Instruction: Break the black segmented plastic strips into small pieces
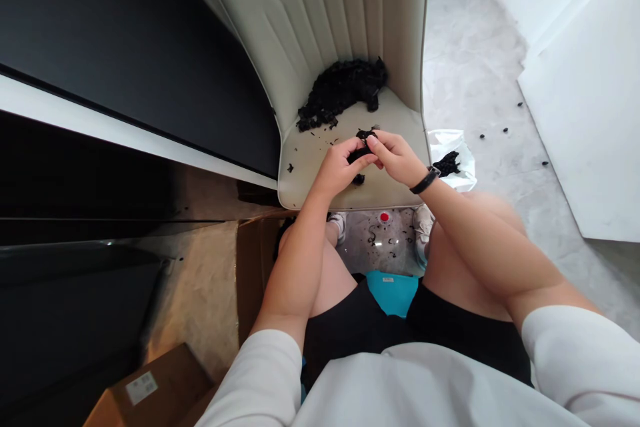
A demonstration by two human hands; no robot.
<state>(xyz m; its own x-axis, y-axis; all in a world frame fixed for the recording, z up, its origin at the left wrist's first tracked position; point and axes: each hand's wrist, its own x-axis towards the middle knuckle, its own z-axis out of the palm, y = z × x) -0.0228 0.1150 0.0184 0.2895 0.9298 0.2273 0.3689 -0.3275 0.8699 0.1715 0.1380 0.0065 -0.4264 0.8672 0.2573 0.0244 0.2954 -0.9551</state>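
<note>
My left hand (341, 165) and my right hand (398, 156) meet above the seat of a pale padded chair (320, 180). Between them they pinch a small black crinkled piece (367, 135), its exact kind unclear. Both sets of fingers are closed round it, and part of it is hidden by them. Behind my hands a larger heap of black crumpled material (345, 88) lies against the chair's backrest. Small black scraps (291, 167) are scattered over the seat, and one black bit (359, 179) rests just below my left hand.
Right of the chair, a white plastic bag (466, 167) on the floor holds more black pieces (447, 165). Under the chair's front edge, black shreds lie by a red round cap (385, 217). Cardboard boxes (155, 380) stand lower left, beside a dark panel (150, 67).
</note>
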